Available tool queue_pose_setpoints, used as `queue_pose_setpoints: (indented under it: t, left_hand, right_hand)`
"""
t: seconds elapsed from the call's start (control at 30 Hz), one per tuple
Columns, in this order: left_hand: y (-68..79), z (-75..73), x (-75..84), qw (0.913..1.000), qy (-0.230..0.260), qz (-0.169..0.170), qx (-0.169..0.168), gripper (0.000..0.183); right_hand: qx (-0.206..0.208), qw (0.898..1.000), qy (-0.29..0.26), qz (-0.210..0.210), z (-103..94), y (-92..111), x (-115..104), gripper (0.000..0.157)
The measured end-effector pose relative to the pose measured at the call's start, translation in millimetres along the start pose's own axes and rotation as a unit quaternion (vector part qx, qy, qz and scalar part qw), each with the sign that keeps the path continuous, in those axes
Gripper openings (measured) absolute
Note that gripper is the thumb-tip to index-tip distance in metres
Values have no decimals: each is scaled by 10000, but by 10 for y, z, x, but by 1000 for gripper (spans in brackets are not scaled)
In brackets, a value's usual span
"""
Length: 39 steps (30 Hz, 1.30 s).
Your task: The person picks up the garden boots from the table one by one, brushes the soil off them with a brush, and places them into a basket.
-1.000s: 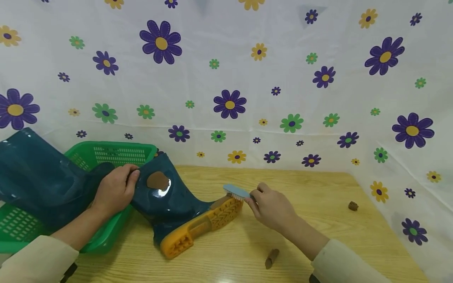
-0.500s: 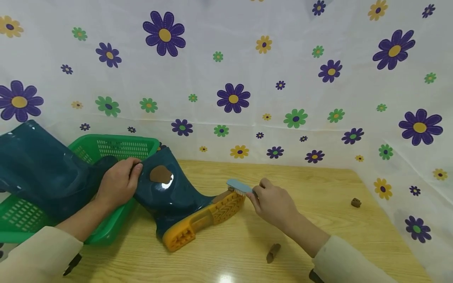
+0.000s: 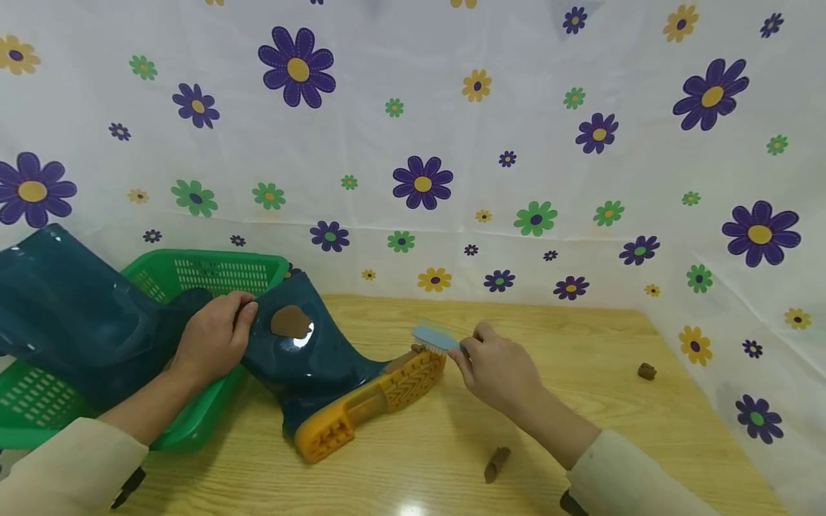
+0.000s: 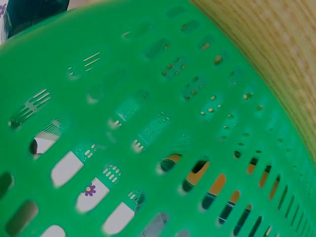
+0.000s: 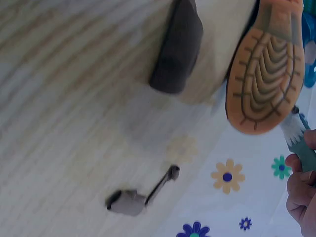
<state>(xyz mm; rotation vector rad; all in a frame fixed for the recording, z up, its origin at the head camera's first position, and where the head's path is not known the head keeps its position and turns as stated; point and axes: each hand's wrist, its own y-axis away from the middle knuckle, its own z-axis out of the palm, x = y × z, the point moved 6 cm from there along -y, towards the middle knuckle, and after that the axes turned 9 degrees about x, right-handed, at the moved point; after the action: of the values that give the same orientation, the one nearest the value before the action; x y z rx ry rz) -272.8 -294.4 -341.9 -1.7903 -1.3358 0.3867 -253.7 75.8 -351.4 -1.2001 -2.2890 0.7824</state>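
Note:
A dark teal rubber boot lies tilted on the table, its yellow treaded sole facing the front. My left hand grips the top of its shaft, thumb on the outside. In my right hand is a light blue scrub brush, pinched by the handle. Its white bristles are down at the boot's toe, where a brown clay-like smear lies along the edge above the sole. A small brown crumb shows beside the bristles. Another brown patch sticks to the shaft. The right wrist view shows the sole with the brush beside it.
A green perforated basket stands at the left, with a second teal boot lying across it. Brown rolled lumps lie on the wooden table: one near the front, another at the right. A flower-printed sheet hangs behind.
The head view has shifted slightly. The brush stays at the boot's toe with only small movement, and a brown crumb shows more clearly beside its bristles. My left hand keeps its grip.

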Motion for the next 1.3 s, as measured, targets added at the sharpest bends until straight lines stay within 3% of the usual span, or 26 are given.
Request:
queue_pose_setpoints:
  t: [0.17, 0.43, 0.73, 0.97, 1.13, 1.3]
  left_hand:
    - [6, 8, 1, 10000, 9, 17, 26, 20]
    - [8, 19, 7, 10000, 5, -27, -23, 20]
    - [8, -11, -2, 10000, -5, -21, -9, 20]
    - [16, -5, -8, 10000, 9, -27, -35, 20]
    - [7, 0, -2, 10000, 24, -13, -14, 19]
    - [5, 4, -4, 10000, 22, -23, -20, 20]
  right_hand:
    - [89, 9994, -96, -324, -34, 16, -128, 26]
    - [95, 9999, -59, 93, -67, -44, -37, 26]
    - [155, 9983, -280, -480, -45, -12, -172, 24]
    - [134, 9996, -93, -248, -47, -79, -94, 24]
    - [-51, 9983, -173, -556, -19, -60, -141, 22]
    - [96, 9958, -288, -862, -59, -55, -234, 21]
